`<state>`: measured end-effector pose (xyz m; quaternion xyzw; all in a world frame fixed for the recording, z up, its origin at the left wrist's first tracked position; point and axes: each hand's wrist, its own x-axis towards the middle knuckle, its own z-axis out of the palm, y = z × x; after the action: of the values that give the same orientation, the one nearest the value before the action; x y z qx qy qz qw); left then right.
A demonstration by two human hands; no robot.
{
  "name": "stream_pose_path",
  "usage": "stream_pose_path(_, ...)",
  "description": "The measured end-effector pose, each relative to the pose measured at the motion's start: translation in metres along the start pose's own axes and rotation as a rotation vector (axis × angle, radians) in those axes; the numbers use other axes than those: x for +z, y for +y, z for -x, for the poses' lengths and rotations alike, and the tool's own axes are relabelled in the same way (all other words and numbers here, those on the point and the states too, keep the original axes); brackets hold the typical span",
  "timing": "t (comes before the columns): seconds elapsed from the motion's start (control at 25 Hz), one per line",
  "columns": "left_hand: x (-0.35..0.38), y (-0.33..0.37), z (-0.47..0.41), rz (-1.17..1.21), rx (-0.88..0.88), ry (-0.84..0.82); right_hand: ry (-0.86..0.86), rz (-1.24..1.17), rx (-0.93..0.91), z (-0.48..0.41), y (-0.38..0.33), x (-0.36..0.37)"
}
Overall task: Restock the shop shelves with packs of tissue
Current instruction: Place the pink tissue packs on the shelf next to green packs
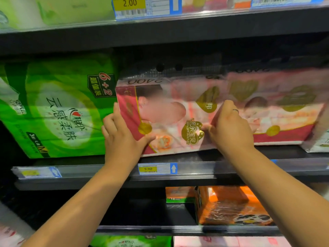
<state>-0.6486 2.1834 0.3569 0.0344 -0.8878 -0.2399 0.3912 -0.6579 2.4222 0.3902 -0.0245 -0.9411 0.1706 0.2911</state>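
A pink and red tissue pack (167, 111) with gold hearts stands on the middle shelf (195, 168), between a green pack and another pink pack. My left hand (121, 138) grips its lower left corner, thumb across the front and fingers along the left side. My right hand (229, 127) holds its right edge, fingers tucked into the gap beside the second pink pack (284, 111). The pack's lower edge sits at the shelf front.
A large green tissue pack (60, 107) fills the shelf's left. Price tags (157, 168) line the shelf rail. The shelf below holds orange packs (229, 205). Green packs (53, 9) sit on the top shelf. More packs show at the bottom edge.
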Motion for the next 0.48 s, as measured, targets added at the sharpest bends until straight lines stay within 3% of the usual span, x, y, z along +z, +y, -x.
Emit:
stream_pose_path(0.12,-0.002,0.002,-0.007,-0.067,0.116,0.048,0.060,0.070,-0.101,0.005,-0.001,0.002)
stream_pose_path(0.32,0.002,-0.006,-0.007,-0.415,0.290,-0.042,-0.308,0.229,-0.414,0.015,-0.011,0.018)
stream_pose_path(0.48,0.006,-0.001,-0.015,-0.554,0.290,-0.067,-0.316,0.339,-0.457,-0.003,-0.019,0.024)
